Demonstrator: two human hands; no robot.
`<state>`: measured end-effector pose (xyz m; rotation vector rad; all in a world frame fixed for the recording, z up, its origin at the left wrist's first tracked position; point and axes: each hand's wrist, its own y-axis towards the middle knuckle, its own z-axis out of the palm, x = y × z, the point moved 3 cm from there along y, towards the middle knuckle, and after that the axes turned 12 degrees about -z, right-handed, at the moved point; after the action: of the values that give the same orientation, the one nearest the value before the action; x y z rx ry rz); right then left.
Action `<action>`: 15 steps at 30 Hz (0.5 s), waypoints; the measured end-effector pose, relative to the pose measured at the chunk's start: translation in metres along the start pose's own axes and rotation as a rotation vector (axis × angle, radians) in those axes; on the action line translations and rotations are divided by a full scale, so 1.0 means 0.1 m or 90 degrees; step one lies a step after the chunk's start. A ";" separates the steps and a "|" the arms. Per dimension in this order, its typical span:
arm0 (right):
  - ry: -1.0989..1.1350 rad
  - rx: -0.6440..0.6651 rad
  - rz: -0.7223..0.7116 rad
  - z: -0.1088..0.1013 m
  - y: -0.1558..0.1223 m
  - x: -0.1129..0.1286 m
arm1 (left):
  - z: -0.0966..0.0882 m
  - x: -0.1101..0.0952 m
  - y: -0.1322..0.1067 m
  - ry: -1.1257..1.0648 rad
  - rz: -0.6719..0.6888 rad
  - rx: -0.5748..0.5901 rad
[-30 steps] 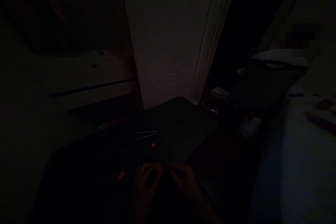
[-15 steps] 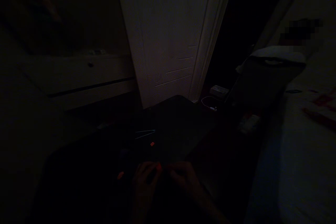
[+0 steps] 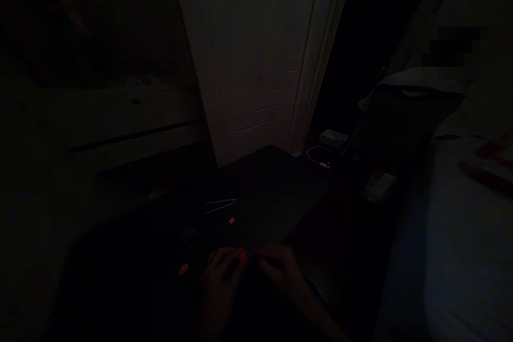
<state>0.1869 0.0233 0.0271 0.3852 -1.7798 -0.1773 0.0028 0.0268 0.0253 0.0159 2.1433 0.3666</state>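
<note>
The room is very dark. My left hand (image 3: 222, 270) is closed, pinching a small orange-red piece (image 3: 242, 255) between thumb and fingertips. Close beside it, my right hand (image 3: 280, 267) has its thumb and forefinger pinched together at the piece's right side. A faint pale glint shows there, but whatever the right hand grips is too dark to name. Ahead of the hands, on the dark tabletop (image 3: 276, 187), lies a thin V-shaped metal tool (image 3: 221, 206) like tweezers. One small orange piece (image 3: 231, 220) sits near it, and another orange piece (image 3: 183, 269) lies left of my left hand.
A dim roundish object (image 3: 188, 235) rests left of centre on the table. Beyond the table stand a pale door (image 3: 256, 64) and a drawer unit (image 3: 160, 107). To the right are a white cable (image 3: 318, 157), a box (image 3: 334, 138) and a bed (image 3: 468, 246).
The view has shifted very slightly. Both hands stay nearly in place, and a small pale glint now shows between their fingertips. The pieces on the table have not moved.
</note>
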 end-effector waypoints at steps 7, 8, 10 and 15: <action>-0.002 0.020 -0.002 -0.06 0.03 0.06 | 0.00 -0.01 0.01 0.004 -0.013 -0.008; -0.009 0.009 -0.007 -0.06 0.04 0.06 | 0.00 -0.01 0.01 0.005 -0.015 -0.007; -0.028 0.000 -0.015 -0.03 0.05 0.07 | 0.00 -0.02 0.00 0.005 -0.015 -0.009; -0.070 0.054 -0.038 0.01 0.04 0.07 | 0.01 -0.02 0.00 -0.005 -0.015 -0.009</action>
<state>0.1839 0.0240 0.0347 0.4976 -1.8891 -0.1676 0.0047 0.0270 0.0264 -0.0160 2.1314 0.3682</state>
